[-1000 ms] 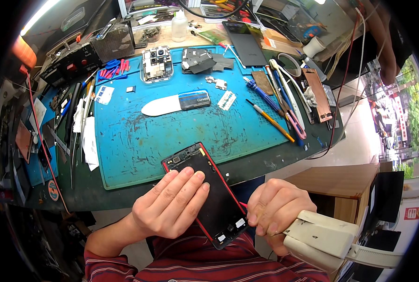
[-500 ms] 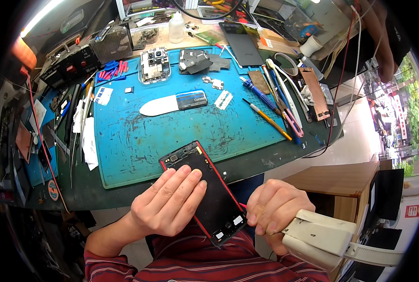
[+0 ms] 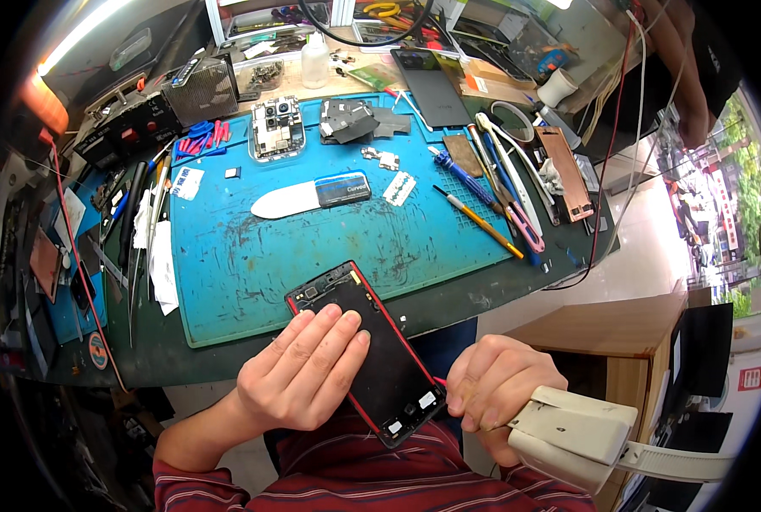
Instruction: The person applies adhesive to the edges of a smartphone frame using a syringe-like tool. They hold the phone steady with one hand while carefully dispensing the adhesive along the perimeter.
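My left hand holds a black phone body with a red rim over my lap, its four fingers lying across the dark inner panel and the thumb hidden. At the phone's lower right edge, my right hand is closed on a small red tool, mostly hidden by the fingers, whose end touches that edge. A cream plastic block with a ribbed strap sits at my right wrist. Beyond the phone, a white blade-shaped tool with a dark handle lies on the blue mat.
An opened phone in a clear case, dark metal shields and a screwdriver lie on the bench. A black power unit stands back left. A wooden cabinet is at right. Another person's arm hangs at upper right.
The view has shifted slightly, so the bench and phone appear a little further left. Both hands keep about the same grip and position on the phone and red tool.
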Demonstrator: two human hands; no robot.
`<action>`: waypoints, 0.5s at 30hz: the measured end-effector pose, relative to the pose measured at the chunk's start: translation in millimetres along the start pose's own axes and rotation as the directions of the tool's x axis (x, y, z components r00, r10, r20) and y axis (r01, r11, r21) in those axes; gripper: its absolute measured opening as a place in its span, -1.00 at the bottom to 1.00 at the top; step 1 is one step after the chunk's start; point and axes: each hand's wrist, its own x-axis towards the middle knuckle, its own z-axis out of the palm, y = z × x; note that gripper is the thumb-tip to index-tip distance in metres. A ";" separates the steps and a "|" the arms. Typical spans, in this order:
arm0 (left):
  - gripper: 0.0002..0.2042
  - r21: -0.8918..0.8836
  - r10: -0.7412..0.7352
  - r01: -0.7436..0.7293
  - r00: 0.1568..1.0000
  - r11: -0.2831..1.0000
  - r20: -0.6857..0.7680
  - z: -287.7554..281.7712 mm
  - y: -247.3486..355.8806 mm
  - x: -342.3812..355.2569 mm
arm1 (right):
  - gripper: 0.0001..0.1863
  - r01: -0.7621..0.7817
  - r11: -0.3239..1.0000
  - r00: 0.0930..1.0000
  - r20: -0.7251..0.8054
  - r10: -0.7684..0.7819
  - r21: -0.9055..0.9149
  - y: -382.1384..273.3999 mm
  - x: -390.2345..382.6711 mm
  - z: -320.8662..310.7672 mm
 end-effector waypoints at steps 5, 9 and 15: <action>-0.83 -0.003 -0.009 0.009 1.000 1.000 0.006 -0.5 0.7 0.0 | -0.66 -0.010 1.000 1.000 -0.018 0.009 -0.020 -1.9 -0.5 2.3; -0.82 -0.006 -0.011 0.011 1.000 1.000 0.009 -0.7 1.1 0.0 | -0.66 -0.017 1.000 1.000 -0.013 0.017 -0.016 -2.4 -2.5 1.0; -0.83 0.002 -0.006 0.006 1.000 1.000 0.005 -0.7 0.4 0.5 | -0.66 -0.023 1.000 0.999 -0.025 0.023 -0.015 -5.3 -2.9 2.4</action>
